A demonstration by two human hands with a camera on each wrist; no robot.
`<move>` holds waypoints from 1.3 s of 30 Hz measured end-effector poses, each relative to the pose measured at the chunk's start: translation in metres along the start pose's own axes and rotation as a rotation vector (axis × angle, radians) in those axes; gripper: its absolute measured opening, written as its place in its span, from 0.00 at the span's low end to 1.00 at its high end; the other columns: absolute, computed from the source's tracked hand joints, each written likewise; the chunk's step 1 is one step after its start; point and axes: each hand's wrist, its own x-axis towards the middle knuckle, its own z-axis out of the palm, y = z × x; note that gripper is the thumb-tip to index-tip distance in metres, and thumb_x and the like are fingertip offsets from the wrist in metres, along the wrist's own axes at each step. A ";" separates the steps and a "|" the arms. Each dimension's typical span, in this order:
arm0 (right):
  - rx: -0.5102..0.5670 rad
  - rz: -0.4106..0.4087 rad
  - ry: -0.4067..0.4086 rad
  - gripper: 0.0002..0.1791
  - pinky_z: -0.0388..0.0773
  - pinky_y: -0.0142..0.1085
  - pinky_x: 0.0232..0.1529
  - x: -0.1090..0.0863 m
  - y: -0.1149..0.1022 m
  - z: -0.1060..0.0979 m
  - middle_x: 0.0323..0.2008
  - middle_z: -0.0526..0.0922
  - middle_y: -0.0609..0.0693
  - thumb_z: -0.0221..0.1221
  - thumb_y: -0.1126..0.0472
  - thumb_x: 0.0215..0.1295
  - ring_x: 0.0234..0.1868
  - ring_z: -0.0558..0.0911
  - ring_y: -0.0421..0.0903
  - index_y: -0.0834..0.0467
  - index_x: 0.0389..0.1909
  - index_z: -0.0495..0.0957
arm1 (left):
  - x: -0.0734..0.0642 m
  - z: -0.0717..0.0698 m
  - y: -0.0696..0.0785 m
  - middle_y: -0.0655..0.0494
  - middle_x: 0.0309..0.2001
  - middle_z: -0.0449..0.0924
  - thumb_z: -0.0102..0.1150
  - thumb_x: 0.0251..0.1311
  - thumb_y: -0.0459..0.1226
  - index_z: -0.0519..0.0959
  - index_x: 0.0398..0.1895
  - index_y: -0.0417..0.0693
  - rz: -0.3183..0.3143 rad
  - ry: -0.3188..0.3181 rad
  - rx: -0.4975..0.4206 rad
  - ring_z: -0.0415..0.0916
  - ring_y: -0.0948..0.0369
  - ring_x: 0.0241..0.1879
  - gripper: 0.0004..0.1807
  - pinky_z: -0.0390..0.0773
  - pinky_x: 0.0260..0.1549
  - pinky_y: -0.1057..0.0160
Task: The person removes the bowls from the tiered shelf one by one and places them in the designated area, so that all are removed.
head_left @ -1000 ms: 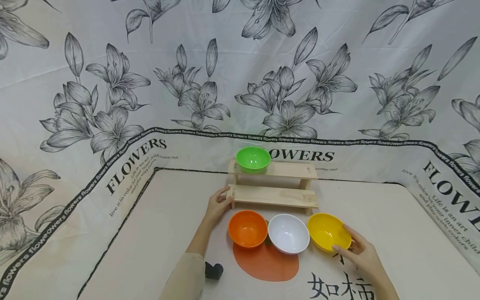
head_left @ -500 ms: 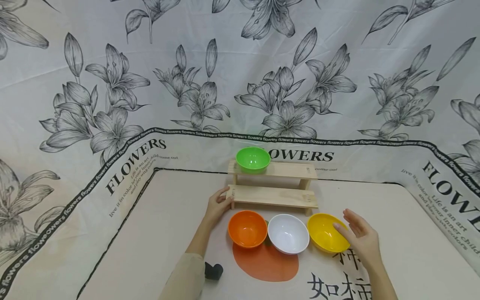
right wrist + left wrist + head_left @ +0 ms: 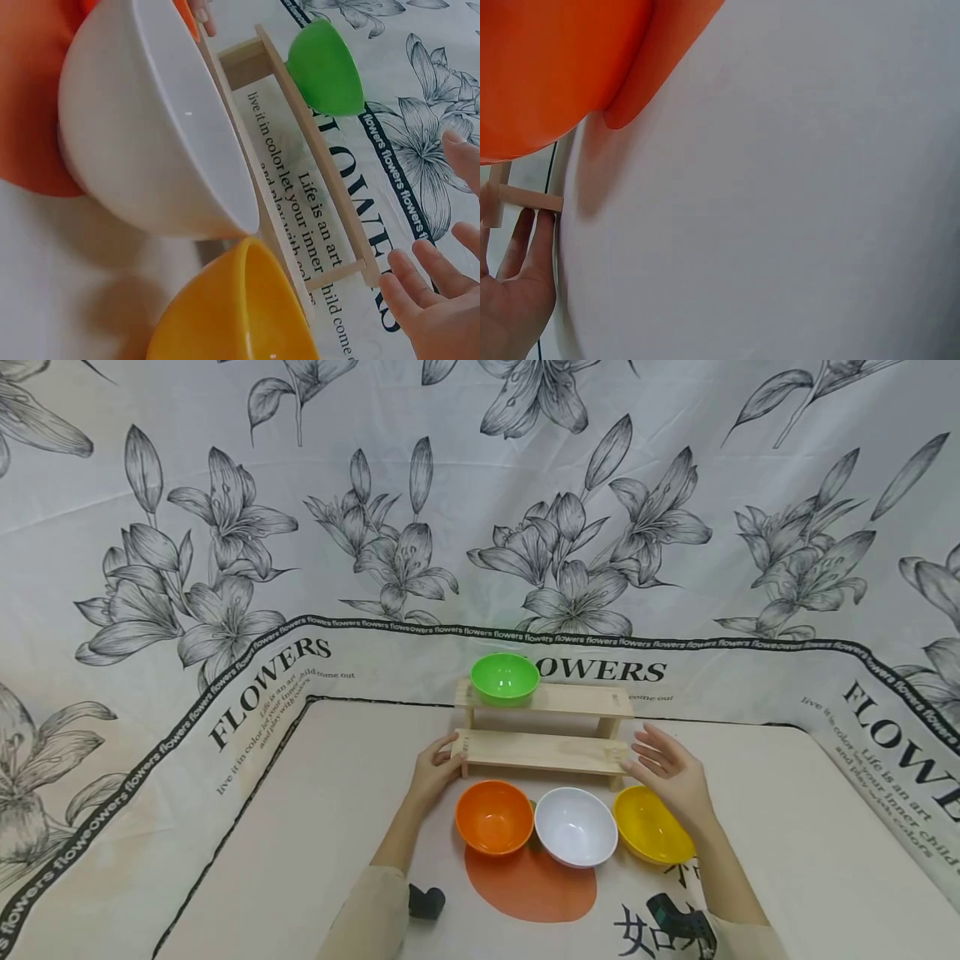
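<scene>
A two-step wooden rack (image 3: pixel 547 753) stands at the back of the table. My left hand (image 3: pixel 436 770) grips the left end of its lower step; in the left wrist view its fingers (image 3: pixel 536 244) lie against the wood. My right hand (image 3: pixel 675 775), fingers spread, is at the rack's right end and holds nothing; whether it touches the wood I cannot tell. On the upper step's left side sits a green bowl (image 3: pixel 505 681). In front of the rack, an orange bowl (image 3: pixel 494 818), a white bowl (image 3: pixel 576 828) and a yellow bowl (image 3: pixel 651 827) form a row; my right forearm partly covers the yellow one.
A pale cloth (image 3: pixel 337 810) with a printed orange shape and black characters covers the table. Behind the rack rises a flower-printed curtain (image 3: pixel 315 577). Dark devices show near both wrists.
My right hand has let go of the yellow bowl and moved forward and left to the rack's right end. The left hand stays on the rack; the bowls have not visibly moved.
</scene>
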 end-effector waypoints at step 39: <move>0.281 0.131 -0.159 0.43 0.78 0.27 0.47 0.079 -0.031 0.082 0.62 0.65 0.70 0.65 0.71 0.54 0.59 0.70 0.65 0.63 0.70 0.55 | -0.002 -0.002 0.006 0.29 0.50 0.75 0.58 0.61 0.30 0.66 0.63 0.33 0.029 -0.016 -0.004 0.77 0.62 0.39 0.27 0.81 0.45 0.57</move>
